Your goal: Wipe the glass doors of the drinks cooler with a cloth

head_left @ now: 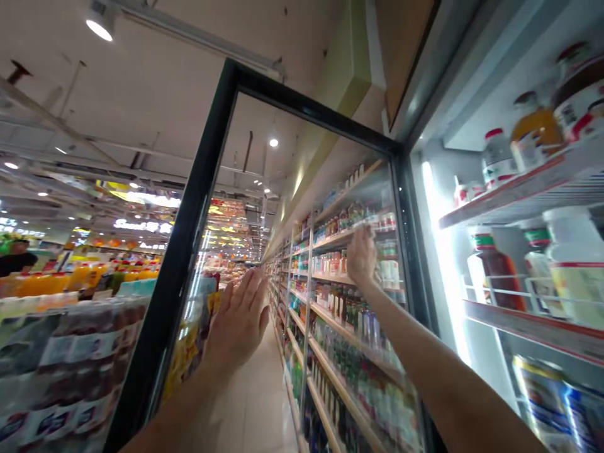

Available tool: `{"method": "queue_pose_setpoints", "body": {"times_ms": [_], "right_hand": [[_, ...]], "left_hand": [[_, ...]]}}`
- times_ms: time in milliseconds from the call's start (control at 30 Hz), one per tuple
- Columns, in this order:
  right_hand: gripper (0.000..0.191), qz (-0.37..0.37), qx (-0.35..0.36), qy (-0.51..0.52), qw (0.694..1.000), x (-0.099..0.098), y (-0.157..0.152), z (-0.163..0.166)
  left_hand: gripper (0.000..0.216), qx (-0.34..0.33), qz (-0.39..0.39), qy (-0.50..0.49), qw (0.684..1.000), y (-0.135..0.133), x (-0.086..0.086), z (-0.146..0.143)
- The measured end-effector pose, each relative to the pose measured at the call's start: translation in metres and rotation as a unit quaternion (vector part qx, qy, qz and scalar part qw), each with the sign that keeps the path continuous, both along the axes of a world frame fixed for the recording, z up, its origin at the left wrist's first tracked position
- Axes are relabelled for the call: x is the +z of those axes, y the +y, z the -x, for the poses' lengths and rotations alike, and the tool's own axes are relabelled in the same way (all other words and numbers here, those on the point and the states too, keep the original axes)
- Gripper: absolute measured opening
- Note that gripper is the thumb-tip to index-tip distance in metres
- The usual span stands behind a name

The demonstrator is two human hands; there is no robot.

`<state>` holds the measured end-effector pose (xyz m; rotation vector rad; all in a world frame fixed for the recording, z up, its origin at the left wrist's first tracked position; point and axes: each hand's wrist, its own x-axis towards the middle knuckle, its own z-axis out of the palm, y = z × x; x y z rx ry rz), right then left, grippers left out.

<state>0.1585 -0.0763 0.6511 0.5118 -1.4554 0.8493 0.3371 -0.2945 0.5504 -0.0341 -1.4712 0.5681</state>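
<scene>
An open glass cooler door (187,242) with a black frame stands in front of me. My left hand (243,308) is raised flat at the glass, its fingers stretched out and holding nothing. Higher up and to the right, my right hand (362,257) is at the glass too, its fingers bunched together and blurred. Whatever the right hand may hold is hidden. Whether either palm touches the pane, I cannot tell. Bottles on long shelves (325,277) show in the glass, partly behind the right hand and forearm.
At the right, the lit cooler holds bottles (495,277) on wire-fronted shelves (533,324), with cans (542,396) below. Packs of bottled drinks (70,358) are stacked at the left. A person in dark clothing (19,259) is far off at the left edge.
</scene>
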Motion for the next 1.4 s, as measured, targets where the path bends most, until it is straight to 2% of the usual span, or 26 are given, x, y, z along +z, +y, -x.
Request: {"method": "queue_pose_setpoints", "body": {"times_ms": [33, 100, 133, 167, 200, 267, 333, 400, 500, 567, 633, 667, 767, 867, 933, 967, 1000, 1033, 1100, 1167, 1200, 1233, 1267, 1300, 1367, 1400], "right_hand": [[0.057, -0.075, -0.002, 0.049, 0.996, 0.0, -0.019, -0.014], [0.058, -0.241, -0.001, 0.16, 0.957, -0.001, -0.046, -0.036], [0.058, -0.294, 0.002, 0.193, 0.936, -0.001, -0.052, -0.042], [0.056, -0.302, 0.007, 0.201, 0.932, 0.0, -0.052, -0.044], [0.054, -0.266, 0.016, 0.185, 0.946, 0.002, -0.047, -0.042], [0.052, -0.106, 0.044, 0.113, 0.987, 0.006, -0.032, -0.034], [0.052, 0.005, 0.095, 0.06, 0.994, 0.007, -0.026, -0.029], [0.051, -0.035, 0.172, 0.069, 0.982, -0.003, -0.037, -0.037], [0.05, -0.139, 0.309, 0.115, 0.934, -0.031, -0.068, -0.062], [0.052, -0.13, 0.39, 0.125, 0.903, -0.046, -0.079, -0.074], [0.053, -0.103, 0.424, 0.12, 0.892, -0.052, -0.072, -0.072], [0.054, -0.091, 0.401, 0.115, 0.904, -0.052, -0.064, -0.066], [0.052, -0.046, 0.247, 0.104, 0.962, -0.053, -0.032, -0.037], [0.05, -0.079, 0.096, 0.09, 0.988, -0.061, -0.012, -0.014], [0.049, -0.12, 0.025, 0.088, 0.989, -0.067, -0.008, -0.009], [0.049, -0.13, -0.001, 0.091, 0.987, -0.07, -0.008, -0.009], [0.049, -0.131, -0.011, 0.095, 0.987, -0.071, -0.009, -0.009], [0.049, -0.132, -0.016, 0.098, 0.986, -0.072, -0.01, -0.01], [0.049, -0.13, -0.018, 0.104, 0.986, -0.072, -0.012, -0.01], [0.05, -0.126, -0.018, 0.11, 0.986, -0.072, -0.013, -0.008], [0.051, -0.124, -0.018, 0.112, 0.986, -0.072, -0.013, -0.007], [0.051, -0.122, -0.019, 0.115, 0.986, -0.073, -0.014, -0.006], [0.052, -0.119, -0.021, 0.118, 0.986, -0.073, -0.014, -0.005], [0.052, -0.117, -0.024, 0.121, 0.985, -0.074, -0.014, -0.004], [0.051, -0.113, -0.028, 0.12, 0.986, -0.075, -0.015, -0.003], [0.05, -0.113, -0.029, 0.118, 0.986, -0.076, -0.015, -0.003]], "left_hand": [[0.055, 0.002, 0.004, 0.002, 1.0, 0.0, 0.0, 0.0], [0.053, 0.005, 0.014, -0.001, 1.0, -0.002, -0.001, -0.002], [0.052, 0.005, 0.02, -0.004, 1.0, -0.003, -0.002, -0.004], [0.051, 0.004, 0.026, -0.009, 1.0, -0.005, -0.003, -0.005], [0.05, 0.001, 0.032, -0.013, 0.999, -0.006, -0.004, -0.006], [0.049, -0.007, 0.03, -0.013, 0.999, -0.008, -0.005, -0.008], [0.05, -0.025, 0.01, -0.001, 1.0, -0.004, -0.002, -0.009], [0.053, -0.063, -0.009, 0.012, 0.998, 0.007, 0.008, -0.006], [0.055, -0.134, -0.018, -0.001, 0.991, 0.035, 0.031, 0.008], [0.054, -0.152, -0.022, -0.017, 0.988, 0.057, 0.042, 0.023], [0.054, -0.13, -0.029, -0.026, 0.991, 0.075, 0.047, 0.039], [0.053, -0.109, -0.031, -0.029, 0.993, 0.08, 0.049, 0.045], [0.047, -0.03, -0.003, -0.064, 0.998, 0.076, 0.064, 0.04], [0.041, 0.012, 0.018, -0.1, 0.995, 0.048, 0.109, 0.001], [0.045, 0.01, -0.022, -0.076, 0.997, 0.027, 0.141, -0.026], [0.047, 0.01, -0.054, -0.052, 0.997, 0.02, 0.148, -0.035], [0.049, 0.009, -0.063, -0.052, 0.997, 0.017, 0.145, -0.039], [0.05, 0.009, -0.059, -0.062, 0.996, 0.017, 0.132, -0.038], [0.05, 0.014, 0.002, -0.124, 0.992, 0.023, 0.08, -0.029], [0.054, 0.026, 0.151, -0.231, 0.961, 0.03, 0.017, -0.017], [0.055, 0.025, 0.228, -0.26, 0.938, 0.03, -0.005, -0.013], [0.053, 0.034, 0.272, -0.276, 0.921, 0.028, -0.017, -0.011], [0.052, 0.033, 0.292, -0.272, 0.916, 0.024, -0.017, -0.012], [0.05, 0.048, 0.256, -0.257, 0.931, 0.019, -0.006, -0.015], [0.05, 0.071, 0.114, -0.182, 0.974, 0.008, 0.028, -0.025], [0.052, 0.074, 0.051, -0.148, 0.985, 0.004, 0.043, -0.03]]}}
